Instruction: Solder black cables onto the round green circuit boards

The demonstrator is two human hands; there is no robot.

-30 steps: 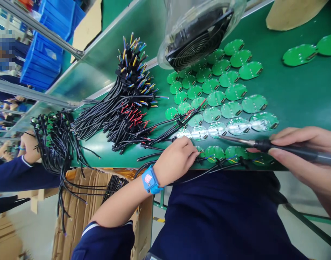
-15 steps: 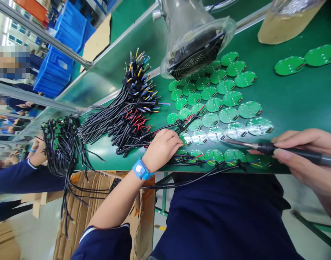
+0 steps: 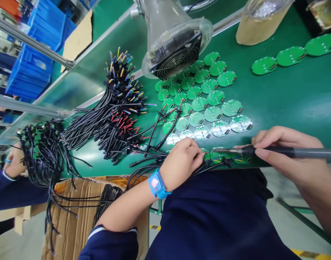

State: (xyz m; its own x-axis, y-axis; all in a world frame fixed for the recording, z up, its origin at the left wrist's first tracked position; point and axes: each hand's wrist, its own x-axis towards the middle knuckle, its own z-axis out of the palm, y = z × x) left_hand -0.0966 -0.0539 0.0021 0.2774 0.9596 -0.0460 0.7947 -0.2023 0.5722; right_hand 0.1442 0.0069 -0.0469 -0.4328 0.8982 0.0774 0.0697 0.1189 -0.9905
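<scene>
My left hand, with a blue wrist strap, pinches a black cable at the bench's near edge, beside a row of round green circuit boards. My right hand holds a soldering iron like a pen. Its tip is at the near row of boards, close to my left fingertips. Several rows of boards lie on the green mat. Bundles of black cables with red, yellow and blue ends spread left of them. Some cables lie across the boards.
A clear-hooded extraction fan hangs over the boards, and a tan jar stands behind it. Blue bins sit on a rack. A cardboard box stands below the bench edge, with cables hanging into it. A co-worker's hand is at far left.
The view has swung, shifting the bench left. My left hand has moved right along the near row, and the iron tip has dropped onto that row. More cables now lie across the boards.
</scene>
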